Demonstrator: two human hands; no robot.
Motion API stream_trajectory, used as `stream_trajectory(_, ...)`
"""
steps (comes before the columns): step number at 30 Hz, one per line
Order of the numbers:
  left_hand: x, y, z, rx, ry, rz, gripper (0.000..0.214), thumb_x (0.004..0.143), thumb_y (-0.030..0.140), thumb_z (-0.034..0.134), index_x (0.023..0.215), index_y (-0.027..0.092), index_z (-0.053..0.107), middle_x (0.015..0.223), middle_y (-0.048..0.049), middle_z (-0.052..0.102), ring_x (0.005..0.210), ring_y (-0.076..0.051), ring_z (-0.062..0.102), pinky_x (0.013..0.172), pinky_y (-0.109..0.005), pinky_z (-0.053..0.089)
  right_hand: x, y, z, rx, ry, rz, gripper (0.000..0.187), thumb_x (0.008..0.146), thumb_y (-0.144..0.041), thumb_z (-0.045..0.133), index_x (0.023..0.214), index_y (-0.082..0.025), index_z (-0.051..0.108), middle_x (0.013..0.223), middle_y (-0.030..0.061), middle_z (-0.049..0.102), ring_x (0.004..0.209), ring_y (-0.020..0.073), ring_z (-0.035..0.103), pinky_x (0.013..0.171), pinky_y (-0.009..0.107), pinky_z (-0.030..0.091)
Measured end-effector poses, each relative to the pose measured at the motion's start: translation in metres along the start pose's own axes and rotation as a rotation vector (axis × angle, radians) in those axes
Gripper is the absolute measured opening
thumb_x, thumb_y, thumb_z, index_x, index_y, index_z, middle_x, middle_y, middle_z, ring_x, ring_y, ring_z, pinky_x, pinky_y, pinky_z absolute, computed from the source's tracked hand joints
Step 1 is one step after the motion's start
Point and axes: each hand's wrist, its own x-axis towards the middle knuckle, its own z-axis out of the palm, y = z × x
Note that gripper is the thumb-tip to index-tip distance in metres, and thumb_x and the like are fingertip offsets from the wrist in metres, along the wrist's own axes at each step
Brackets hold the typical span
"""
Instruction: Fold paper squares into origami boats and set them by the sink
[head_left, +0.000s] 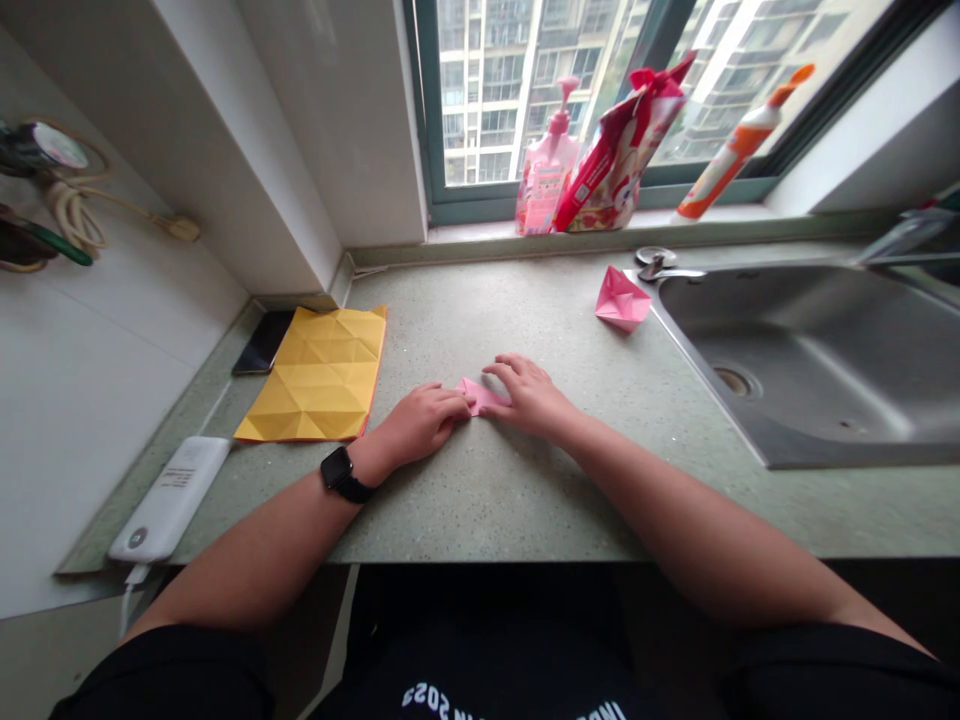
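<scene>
A small piece of folded pink paper [481,394] lies flat on the counter between my two hands. My left hand [421,425], with a black watch at the wrist, has its fingers bent together over the paper's left end and hides part of it. From the other side, my right hand [536,397] lies with thumb and fingers apart, the thumb touching the paper's right end. A folded pink paper shape [623,299] stands farther back, close to the sink's corner.
Creased yellow paper [322,375] lies at left, partly over a dark phone [264,342]. A white power bank [174,500] with a cable is nearer. The steel sink [825,360] is at right. A pink pump bottle [547,170], red bag [622,155] and orange-white bottle [729,160] line the windowsill.
</scene>
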Motion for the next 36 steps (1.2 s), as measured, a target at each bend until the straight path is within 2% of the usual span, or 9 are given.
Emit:
stream_trajectory(4,-0.001,-0.002,0.001,0.004,-0.007,-0.004,0.027,0.102,0.007,0.061,0.116,0.025,0.076,0.139,-0.006,0.079,0.127,-0.025,0.073,0.126,-0.055,0.045,0.002,0.015,0.001,-0.032,-0.052,0.051,0.082,0.089,-0.061,0.084,0.159,-0.028,0.058,0.17,0.0182,0.05,0.161,0.0467,0.04,0.128,0.068,0.037)
stream_trajectory(12,-0.001,-0.002,0.001,-0.007,0.01,0.022,0.024,0.103,0.007,0.062,0.112,0.022,0.078,0.138,-0.0071,0.079,0.129,-0.025,0.073,0.124,-0.054,0.047,0.006,0.049,-0.017,-0.025,-0.164,0.145,0.09,0.081,-0.06,0.091,0.159,-0.027,0.061,0.176,0.0195,0.043,0.164,0.0494,0.034,0.131,0.071,0.033)
stream_trajectory(17,-0.004,-0.004,0.002,0.009,0.02,0.033,0.024,0.106,0.01,0.061,0.112,0.023,0.08,0.141,-0.0063,0.078,0.137,-0.026,0.07,0.125,-0.053,0.046,0.006,0.061,-0.027,0.036,-0.222,0.127,0.086,0.083,-0.058,0.089,0.16,-0.03,0.061,0.178,0.0151,0.041,0.166,0.0464,0.032,0.134,0.069,0.03)
stream_trajectory(20,-0.005,-0.005,0.003,0.031,0.021,0.04,0.026,0.107,0.011,0.061,0.117,0.024,0.08,0.142,-0.0059,0.078,0.14,-0.027,0.068,0.124,-0.053,0.047,0.006,0.064,-0.034,0.156,-0.16,0.113,0.062,0.096,-0.057,0.078,0.151,-0.032,0.069,0.171,0.0123,0.053,0.163,0.0411,0.041,0.133,0.065,0.034)
stream_trajectory(23,-0.005,-0.004,0.001,0.05,0.005,0.045,0.03,0.106,0.009,0.06,0.122,0.026,0.08,0.144,-0.0054,0.077,0.14,-0.027,0.068,0.124,-0.053,0.047,0.005,0.057,-0.037,0.268,0.011,0.081,0.039,0.107,-0.051,0.064,0.139,-0.032,0.076,0.155,0.0114,0.067,0.149,0.0348,0.059,0.128,0.062,0.043)
stream_trajectory(25,-0.005,-0.004,0.0,0.056,-0.005,0.044,0.031,0.106,0.008,0.06,0.122,0.026,0.08,0.145,-0.0049,0.076,0.14,-0.026,0.068,0.124,-0.053,0.047,0.003,0.045,-0.034,0.269,0.098,-0.006,0.031,0.107,-0.045,0.067,0.131,-0.032,0.081,0.15,0.011,0.069,0.143,0.0328,0.063,0.126,0.061,0.047)
stream_trajectory(28,-0.005,-0.002,-0.003,0.059,-0.013,0.054,0.034,0.104,0.007,0.061,0.125,0.027,0.079,0.149,-0.0041,0.074,0.142,-0.026,0.067,0.125,-0.052,0.047,-0.002,0.023,-0.025,0.231,0.078,-0.187,0.019,0.104,-0.037,0.074,0.119,-0.036,0.085,0.153,0.0081,0.067,0.144,0.032,0.062,0.124,0.06,0.049)
stream_trajectory(31,-0.004,-0.001,-0.005,0.056,-0.01,0.085,0.038,0.102,0.004,0.062,0.127,0.027,0.079,0.149,-0.0038,0.073,0.14,-0.026,0.067,0.123,-0.051,0.049,-0.006,0.006,-0.015,0.19,0.024,-0.316,0.019,0.103,-0.031,0.076,0.118,-0.036,0.087,0.147,0.0087,0.072,0.139,0.0325,0.065,0.119,0.058,0.054)
stream_trajectory(36,-0.005,0.0,-0.011,0.102,-0.004,0.079,0.034,0.101,0.005,0.064,0.12,0.026,0.083,0.146,-0.0066,0.075,0.134,-0.027,0.068,0.118,-0.049,0.053,-0.005,-0.002,-0.012,0.125,-0.042,-0.36,0.019,0.102,-0.026,0.077,0.114,-0.036,0.089,0.133,0.0067,0.08,0.126,0.0301,0.071,0.113,0.053,0.057)
